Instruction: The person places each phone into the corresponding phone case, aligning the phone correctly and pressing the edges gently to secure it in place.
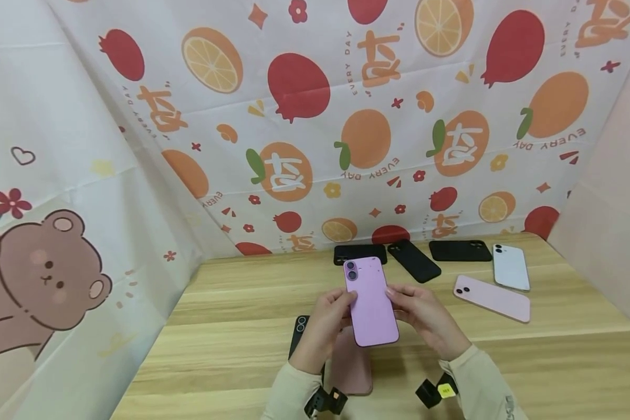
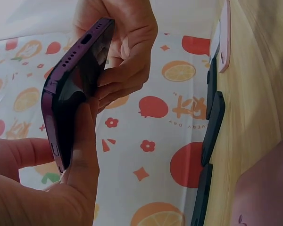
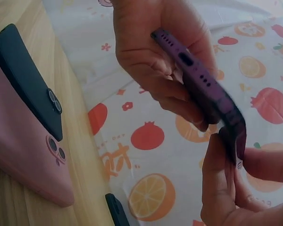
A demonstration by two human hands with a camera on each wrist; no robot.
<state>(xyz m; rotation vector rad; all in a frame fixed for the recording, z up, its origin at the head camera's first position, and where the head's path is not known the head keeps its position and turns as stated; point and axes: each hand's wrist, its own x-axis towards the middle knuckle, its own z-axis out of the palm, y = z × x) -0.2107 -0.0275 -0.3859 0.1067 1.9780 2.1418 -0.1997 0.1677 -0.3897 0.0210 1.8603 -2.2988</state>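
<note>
A lilac phone (image 1: 374,312) is held up over the table, its back with two camera lenses toward the head camera. My left hand (image 1: 322,324) pinches its left edge, thumb on the back and fingers underneath. On the opposite edge, my right hand (image 1: 427,318) grips it the same way. Both wrist views show the phone's purple bottom edge (image 3: 186,59) with the charging port, and its dark screen side (image 2: 80,89). Below the hands, a pink phone or case (image 1: 350,370) lies on the table, partly hidden by the lilac phone and left hand.
A black phone or case (image 1: 298,333) lies beside the pink one, mostly behind the left forearm. Along the table's back edge are black ones (image 1: 415,261), a white phone (image 1: 511,267) and a pale pink phone (image 1: 493,298). A fruit-print curtain (image 1: 299,221) hangs behind the wooden table (image 1: 215,344).
</note>
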